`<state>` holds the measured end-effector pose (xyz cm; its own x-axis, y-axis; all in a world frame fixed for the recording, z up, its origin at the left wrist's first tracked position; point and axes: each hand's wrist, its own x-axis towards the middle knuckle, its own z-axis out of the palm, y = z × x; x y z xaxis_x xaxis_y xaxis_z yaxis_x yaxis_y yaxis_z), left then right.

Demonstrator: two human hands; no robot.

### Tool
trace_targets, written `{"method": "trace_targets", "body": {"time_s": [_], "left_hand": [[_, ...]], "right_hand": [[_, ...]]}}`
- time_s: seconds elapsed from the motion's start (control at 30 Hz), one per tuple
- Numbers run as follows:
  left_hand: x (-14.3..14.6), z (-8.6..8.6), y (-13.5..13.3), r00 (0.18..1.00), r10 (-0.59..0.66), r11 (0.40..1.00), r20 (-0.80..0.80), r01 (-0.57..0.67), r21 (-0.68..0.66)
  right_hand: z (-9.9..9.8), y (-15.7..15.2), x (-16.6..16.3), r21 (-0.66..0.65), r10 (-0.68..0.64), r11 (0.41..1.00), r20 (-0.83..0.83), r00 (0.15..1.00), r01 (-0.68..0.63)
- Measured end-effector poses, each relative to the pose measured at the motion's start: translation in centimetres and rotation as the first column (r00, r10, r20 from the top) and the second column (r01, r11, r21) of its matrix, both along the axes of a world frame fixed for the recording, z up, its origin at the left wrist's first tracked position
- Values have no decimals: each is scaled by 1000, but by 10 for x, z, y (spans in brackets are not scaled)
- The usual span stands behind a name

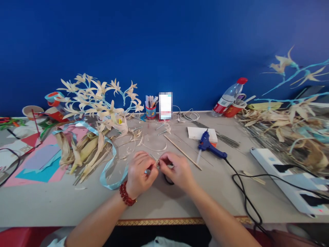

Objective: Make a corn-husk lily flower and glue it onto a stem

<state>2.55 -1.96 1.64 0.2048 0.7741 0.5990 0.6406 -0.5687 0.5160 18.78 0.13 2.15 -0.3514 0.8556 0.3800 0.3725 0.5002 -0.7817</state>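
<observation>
My left hand point(142, 171), with a red beaded bracelet at its wrist, is closed in a pinch above the table. My right hand point(177, 168) pinches right beside it, the fingertips of both almost touching. Something small, pale and thin shows between the fingertips, too small to name. A light blue ribbon point(113, 184) curves over the table to my left hand, and a bit of blue shows in the gap of its fingers; whether it is gripped I cannot tell. Beyond my hands lies a wooden stick point(183, 152). Scraps of dried husk point(136, 139) are scattered ahead.
Husk flowers on blue stems point(100, 99) stand back left above corn husks point(89, 151) and coloured paper point(38, 171). A blue glue gun point(205, 142) rests on a white box point(193, 133). Right are wires, a bottle point(227, 97), and a power strip point(282, 181) with black cables.
</observation>
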Motion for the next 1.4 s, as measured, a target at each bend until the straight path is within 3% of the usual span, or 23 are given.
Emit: {"method": "trace_targets", "body": {"time_s": [0.13,0.23,0.37,0.43,0.6,0.73,0.8,0.93,1.1,1.17,1.23,1.3,1.37,1.4], "left_hand": [[-2,-1,0,1000,6,1000,25,-7,18],[-4,0,0,997,44,998,63,-47,36],[-3,2,0,999,11,999,44,-12,30],[-1,2,0,999,9,1000,33,-10,30],[-1,0,0,1000,-1,1000,16,0,29],[-2,-1,0,998,22,999,58,-24,40],[-2,-1,-1,997,31,999,66,-34,38],[0,0,-1,999,0,1000,40,-1,29],[0,-1,-1,999,7,999,39,-9,51],[-2,-2,0,999,9,998,53,-12,61],[-3,-2,0,997,23,997,71,-28,69],[-4,-3,0,997,33,996,74,-39,81],[-5,-3,1,998,23,994,62,-29,108],[-5,-4,1,999,9,992,51,-15,125]], "right_hand": [[-5,8,14,133,-131,984,104,986,117],[-5,12,23,190,-261,951,68,963,244],[-1,4,11,73,-39,997,19,999,37],[-1,0,2,59,3,998,37,999,-6],[-5,3,6,118,-35,993,106,994,22],[-3,8,21,177,-200,968,106,974,179],[-1,6,20,148,-176,975,68,982,164],[2,-2,4,71,-4,998,60,998,0],[-3,1,4,83,-37,996,89,995,30],[-4,5,13,70,-113,992,78,991,107],[-4,9,20,22,-196,980,32,980,195],[-4,10,21,-111,-185,978,-77,980,176],[-3,9,17,-303,-84,953,-253,964,3],[-2,8,14,-397,-31,910,-358,933,-122]]}}
